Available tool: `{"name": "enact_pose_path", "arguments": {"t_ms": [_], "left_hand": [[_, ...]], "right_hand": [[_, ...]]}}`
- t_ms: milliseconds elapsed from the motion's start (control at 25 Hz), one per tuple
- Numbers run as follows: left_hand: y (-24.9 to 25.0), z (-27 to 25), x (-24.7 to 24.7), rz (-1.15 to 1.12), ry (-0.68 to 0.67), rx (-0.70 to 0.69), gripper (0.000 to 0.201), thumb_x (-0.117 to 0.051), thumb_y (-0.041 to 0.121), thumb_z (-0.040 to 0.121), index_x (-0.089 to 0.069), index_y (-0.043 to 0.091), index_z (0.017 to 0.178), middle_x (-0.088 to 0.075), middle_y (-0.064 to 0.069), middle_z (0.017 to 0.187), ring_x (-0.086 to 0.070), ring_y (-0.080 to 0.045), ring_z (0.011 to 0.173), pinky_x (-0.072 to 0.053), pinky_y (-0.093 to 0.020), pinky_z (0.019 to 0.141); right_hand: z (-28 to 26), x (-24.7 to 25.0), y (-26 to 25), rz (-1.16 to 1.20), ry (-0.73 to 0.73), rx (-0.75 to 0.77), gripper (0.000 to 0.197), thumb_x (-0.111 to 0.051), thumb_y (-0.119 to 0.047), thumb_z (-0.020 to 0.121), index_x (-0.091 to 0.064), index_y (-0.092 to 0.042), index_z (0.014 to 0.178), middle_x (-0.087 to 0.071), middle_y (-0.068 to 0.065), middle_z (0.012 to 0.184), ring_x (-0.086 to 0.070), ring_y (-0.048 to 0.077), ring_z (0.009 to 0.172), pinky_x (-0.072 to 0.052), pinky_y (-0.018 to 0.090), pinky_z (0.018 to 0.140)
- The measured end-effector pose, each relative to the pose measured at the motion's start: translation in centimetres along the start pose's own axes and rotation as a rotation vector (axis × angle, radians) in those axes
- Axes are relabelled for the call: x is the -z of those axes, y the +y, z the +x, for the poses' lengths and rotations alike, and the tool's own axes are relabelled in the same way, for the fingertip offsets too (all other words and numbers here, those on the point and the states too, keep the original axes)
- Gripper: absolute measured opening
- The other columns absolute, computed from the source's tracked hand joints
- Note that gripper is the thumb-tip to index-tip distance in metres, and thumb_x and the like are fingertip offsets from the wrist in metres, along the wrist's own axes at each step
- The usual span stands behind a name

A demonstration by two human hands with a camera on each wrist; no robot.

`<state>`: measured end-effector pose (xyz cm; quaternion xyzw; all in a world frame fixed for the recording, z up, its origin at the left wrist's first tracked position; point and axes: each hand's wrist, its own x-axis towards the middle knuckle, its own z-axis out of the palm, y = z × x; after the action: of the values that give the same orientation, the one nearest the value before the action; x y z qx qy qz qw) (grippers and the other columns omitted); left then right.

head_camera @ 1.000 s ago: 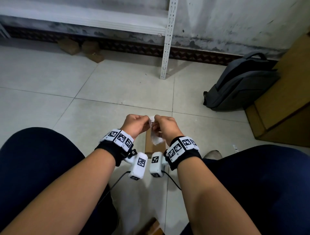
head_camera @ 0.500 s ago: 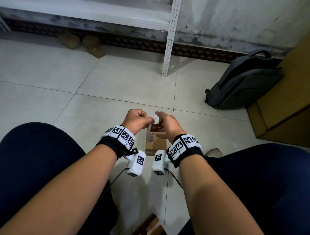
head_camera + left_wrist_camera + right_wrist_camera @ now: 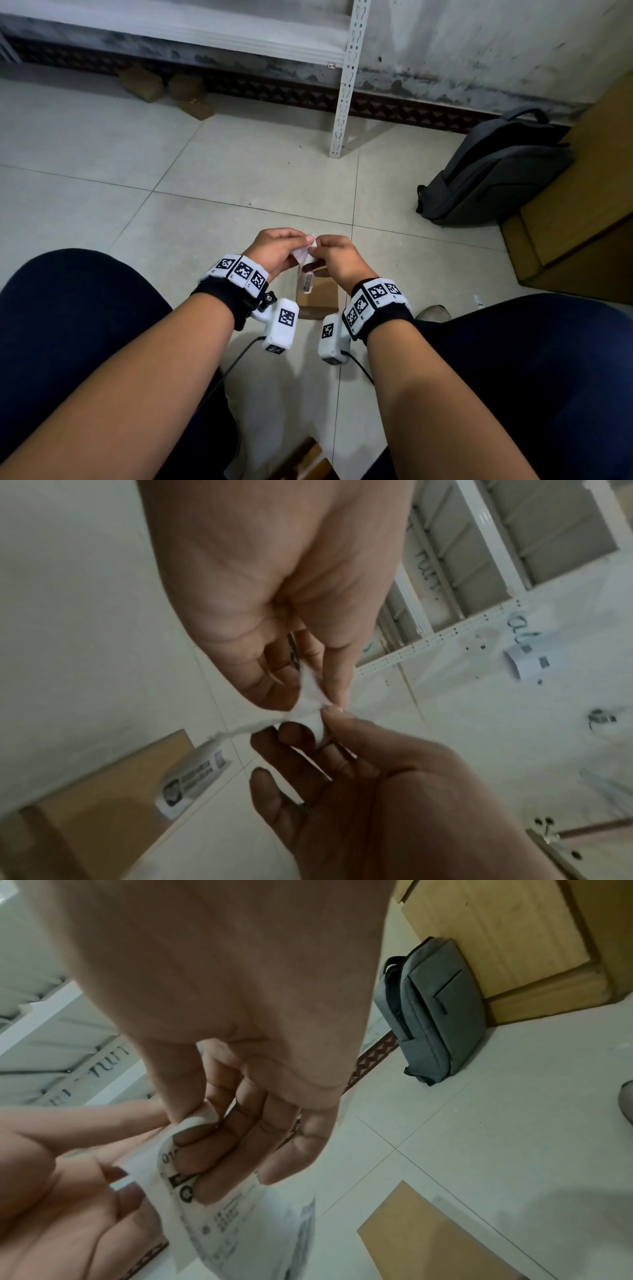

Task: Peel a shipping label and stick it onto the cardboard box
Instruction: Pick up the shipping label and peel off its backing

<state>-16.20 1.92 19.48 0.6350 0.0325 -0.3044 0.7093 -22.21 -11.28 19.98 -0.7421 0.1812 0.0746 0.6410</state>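
Observation:
Both hands meet above the floor between my knees. My left hand [image 3: 279,251] and my right hand [image 3: 334,255] each pinch the top of a white shipping label [image 3: 305,263], which hangs down curled with its printed end [image 3: 307,282] low. In the left wrist view the label [image 3: 310,696] is pinched between thumb and fingers of both hands. The right wrist view shows the printed label [image 3: 219,1223] draped under my right fingers. A small brown cardboard box [image 3: 320,301] lies on the tiles right below the hands.
A grey backpack [image 3: 493,174] leans against a wooden cabinet [image 3: 582,192] at the right. A white metal shelf post [image 3: 344,96] stands ahead, with small cardboard boxes [image 3: 164,87] under the shelf. My dark-trousered knees flank the box. More cardboard [image 3: 301,459] lies near my feet.
The hands rose slightly and stayed together at the label's top edge. The label's lower end now hangs longer over the box.

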Motion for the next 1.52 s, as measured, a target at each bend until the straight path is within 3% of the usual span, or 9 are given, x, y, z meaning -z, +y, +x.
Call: {"name": "enact_pose_path", "arguments": {"t_ms": [160, 280, 440, 520, 640, 800, 960, 1240, 1520], "left_hand": [[0.7, 0.1, -0.1, -0.060, 0.028, 0.082, 0.018, -0.063, 0.005, 0.093, -0.066, -0.009, 0.104, -0.070, -0.020, 0.095, -0.070, -0.025, 0.081, -0.063, -0.033, 0.075], [0.9, 0.2, -0.2, -0.058, 0.069, 0.121, 0.024, -0.061, 0.007, 0.095, -0.063, -0.010, 0.113, -0.068, -0.020, 0.098, -0.068, -0.027, 0.083, -0.062, -0.031, 0.063], [0.7, 0.1, -0.6, 0.237, 0.093, 0.013, 0.012, -0.066, 0.011, 0.092, -0.065, 0.005, 0.081, -0.067, -0.015, 0.085, -0.065, -0.029, 0.082, -0.056, -0.042, 0.083], [0.6, -0.2, -0.8, 0.441, 0.104, -0.082, 0.015, -0.075, 0.018, 0.084, -0.066, 0.011, 0.073, -0.070, -0.010, 0.078, -0.066, -0.023, 0.075, -0.055, -0.035, 0.078], [0.5, -0.2, -0.7, 0.414, 0.125, -0.101, 0.016, -0.080, 0.017, 0.079, -0.066, 0.011, 0.074, -0.071, -0.008, 0.076, -0.068, -0.020, 0.074, -0.054, -0.029, 0.071], [0.6, 0.3, -0.2, 0.193, 0.206, 0.042, 0.040, -0.082, 0.017, 0.065, -0.047, 0.016, 0.084, -0.068, -0.017, 0.103, -0.070, -0.030, 0.095, -0.056, -0.051, 0.092], [0.9, 0.6, 0.1, -0.104, 0.292, 0.119, 0.030, -0.070, -0.006, 0.084, -0.051, -0.001, 0.107, -0.065, -0.020, 0.113, -0.069, -0.031, 0.100, -0.059, -0.050, 0.087], [0.6, 1.1, 0.3, -0.161, 0.441, 0.067, 0.041, -0.076, -0.003, 0.079, -0.042, 0.011, 0.096, -0.064, -0.020, 0.098, -0.065, -0.029, 0.079, -0.054, -0.057, 0.089], [0.9, 1.0, 0.7, -0.124, 0.489, 0.007, 0.040, -0.078, -0.004, 0.078, -0.046, 0.011, 0.098, -0.064, -0.023, 0.115, -0.072, -0.033, 0.092, -0.063, -0.035, 0.062]], "right_hand": [[-0.1, 0.4, 0.1, 0.090, 0.006, -0.031, 0.026, -0.054, -0.006, 0.095, -0.061, -0.018, 0.072, -0.068, 0.001, 0.071, -0.070, 0.016, 0.065, -0.041, 0.027, 0.060], [-0.3, 0.3, -0.2, 0.149, 0.026, -0.056, 0.027, -0.056, -0.004, 0.093, -0.061, -0.017, 0.069, -0.068, 0.001, 0.065, -0.071, 0.020, 0.066, -0.042, 0.028, 0.060], [-0.8, 0.1, -0.3, 0.091, 0.018, -0.119, 0.013, -0.056, -0.011, 0.083, -0.060, -0.015, 0.071, -0.065, 0.009, 0.074, -0.070, 0.032, 0.082, -0.046, 0.035, 0.072], [-0.8, 0.0, -0.3, 0.168, -0.019, -0.173, 0.014, -0.057, -0.024, 0.076, -0.063, -0.012, 0.081, -0.063, 0.012, 0.080, -0.072, 0.035, 0.089, -0.049, 0.041, 0.080], [-0.5, -0.1, 0.3, 0.226, 0.034, -0.138, 0.022, -0.060, -0.029, 0.091, -0.065, -0.008, 0.087, -0.067, 0.007, 0.069, -0.070, 0.037, 0.084, -0.053, 0.049, 0.089], [-0.3, -0.1, 0.8, 0.229, 0.055, -0.078, 0.030, -0.051, -0.016, 0.102, -0.061, -0.012, 0.075, -0.068, 0.008, 0.073, -0.066, 0.026, 0.071, -0.053, 0.040, 0.079], [0.1, -0.3, 1.1, 0.260, 0.067, -0.071, 0.024, -0.048, -0.017, 0.103, -0.061, -0.011, 0.085, -0.070, 0.014, 0.086, -0.068, 0.031, 0.081, -0.051, 0.040, 0.080], [0.6, -0.2, 1.5, 0.258, 0.140, -0.049, 0.023, -0.047, -0.019, 0.103, -0.060, -0.008, 0.087, -0.072, 0.013, 0.081, -0.071, 0.024, 0.070, -0.047, 0.030, 0.066], [0.8, -0.2, 1.6, 0.261, 0.141, -0.076, 0.028, -0.044, -0.018, 0.105, -0.056, -0.007, 0.082, -0.063, 0.007, 0.063, -0.067, 0.023, 0.061, -0.048, 0.033, 0.064]]}}
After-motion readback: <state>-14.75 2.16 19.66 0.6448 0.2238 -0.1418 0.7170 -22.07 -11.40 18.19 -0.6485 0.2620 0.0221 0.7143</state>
